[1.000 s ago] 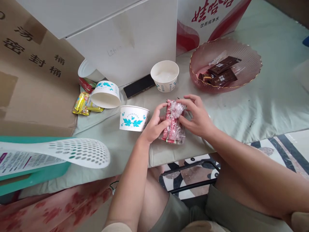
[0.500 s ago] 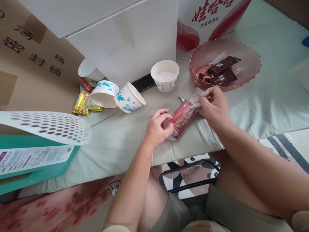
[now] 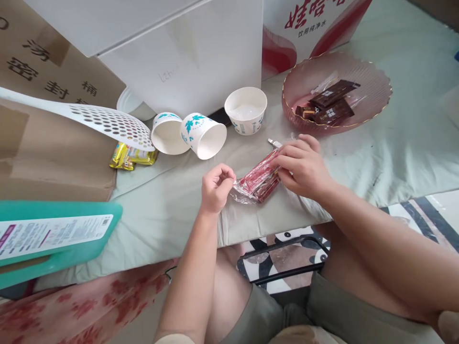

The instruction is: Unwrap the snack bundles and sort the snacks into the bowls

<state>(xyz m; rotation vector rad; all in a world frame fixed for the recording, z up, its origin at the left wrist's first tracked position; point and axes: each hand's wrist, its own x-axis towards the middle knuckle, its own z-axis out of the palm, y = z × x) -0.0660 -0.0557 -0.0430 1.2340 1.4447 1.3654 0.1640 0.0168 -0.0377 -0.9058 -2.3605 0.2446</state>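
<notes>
At the far left, a white perforated paddle crosses in front of a cardboard box; its handle leaves the view, so what supports it cannot be told. Below, a green labelled container lies at the edge, out of the arms' way. Small yellow packets sit against the cardboard box, which probably keeps them from sliding further.

Next comes a paper cup on its side, and beside it a second cup, also tipped, both mouths towards the person; whether they touch is unclear.

The left hand has its grip closed in a fingertip pinch on the clear wrap at the lower end of a red packet. That light hold likely tensions the film without squeezing the contents. The packet lies slanted near the front of the cloth-covered worktop, between both hands, within easy reach.

Behind it, an upright cup stands on its base, before a white box. The right hand has its grip closed over the packet's upper end, presumably steadying it against the pinch opposite.

Farthest right, a pink bowl gathers brown packets within its walls.
</notes>
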